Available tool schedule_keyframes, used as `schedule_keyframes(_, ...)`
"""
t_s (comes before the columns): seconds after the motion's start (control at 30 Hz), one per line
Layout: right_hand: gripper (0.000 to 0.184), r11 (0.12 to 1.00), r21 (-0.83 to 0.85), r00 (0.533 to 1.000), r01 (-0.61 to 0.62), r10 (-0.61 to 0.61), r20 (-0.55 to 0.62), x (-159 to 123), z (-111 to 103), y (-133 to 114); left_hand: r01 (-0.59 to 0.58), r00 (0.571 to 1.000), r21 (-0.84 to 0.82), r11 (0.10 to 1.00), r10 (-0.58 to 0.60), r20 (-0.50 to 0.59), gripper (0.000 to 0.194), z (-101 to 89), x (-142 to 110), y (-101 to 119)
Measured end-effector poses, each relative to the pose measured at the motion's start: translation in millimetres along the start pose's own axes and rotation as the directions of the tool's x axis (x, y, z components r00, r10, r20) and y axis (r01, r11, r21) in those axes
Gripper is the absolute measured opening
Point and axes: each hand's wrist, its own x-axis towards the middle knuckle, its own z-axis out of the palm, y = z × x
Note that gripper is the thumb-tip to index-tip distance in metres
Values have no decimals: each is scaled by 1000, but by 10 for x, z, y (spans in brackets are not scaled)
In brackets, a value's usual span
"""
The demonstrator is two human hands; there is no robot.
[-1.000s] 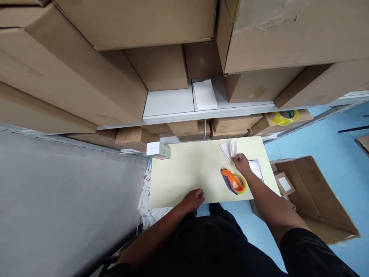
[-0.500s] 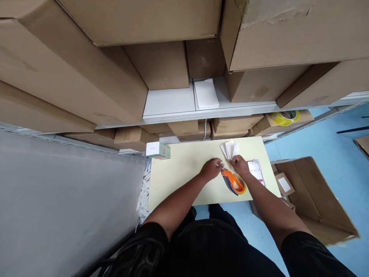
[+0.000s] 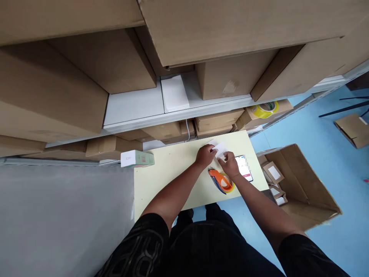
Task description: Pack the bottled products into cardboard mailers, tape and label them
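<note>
Several white paper slips (image 3: 220, 148) are between my two hands, over the far part of the pale yellow table (image 3: 173, 177). My left hand (image 3: 205, 155) is closed on their left side, its thumb resting on the paper. My right hand (image 3: 230, 164) pinches the lower right part of the same slips. Just below the hands lies an orange tape dispenser (image 3: 221, 180) with a roll of yellowish tape in it. To the right of my right hand a phone (image 3: 245, 169) lies with its screen lit. My fingers hide part of the slips.
A small green and white box (image 3: 137, 158) stands at the table's far left corner. Behind the table, a shelf (image 3: 132, 109) bears large cartons and a white paper stack (image 3: 174, 93). A tape roll (image 3: 265, 109) sits lower right. An open carton (image 3: 305, 184) with small boxes stands on the right.
My left hand has moved up and right to take hold of the slips. The slips are now between both hands. The whole view has turned, shifting the table leftward.
</note>
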Motion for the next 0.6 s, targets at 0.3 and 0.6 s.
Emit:
schedule_keyframes(0.3, 54, 996, -44, 996, -81, 82, 29, 14, -31, 24, 268, 961, -128, 955, -275, -38, 36, 13, 28, -184)
schedule_keyframes(0.6, 39, 994, 39, 991, -104, 100, 85, -236, -125, -143, 344, 933, -169, 924, -356, -45, 18, -496, -807, -855)
